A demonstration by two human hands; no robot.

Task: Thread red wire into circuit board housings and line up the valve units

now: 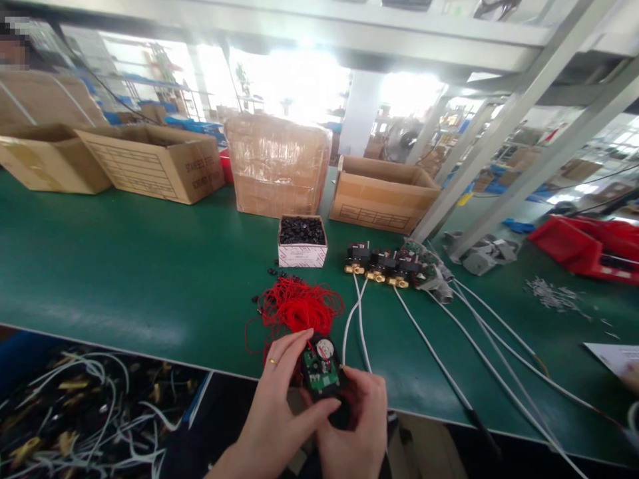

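Note:
Between my two hands is a small black housing with a green circuit board and a round silvery motor (pixel 322 372) showing on its open face. My left hand (pixel 282 399) has its fingers along the left and top edge, with the thumb at the lower side. My right hand (pixel 357 412) grips the lower right side of the same housing. Just beyond the fingers lies a tangled heap of red wires (pixel 299 306) on the green table. Behind that stands a small white box (pixel 302 256) full of black parts.
To the right lie several black valve units with brass fittings (pixel 382 266), trailing white cables (pixel 424 352) toward the front edge. Cardboard boxes (pixel 384 196) line the back. A metal frame post (pixel 509 126) and a red bin (pixel 574 249) are at right. A bin of parts (pixel 90 412) sits lower left.

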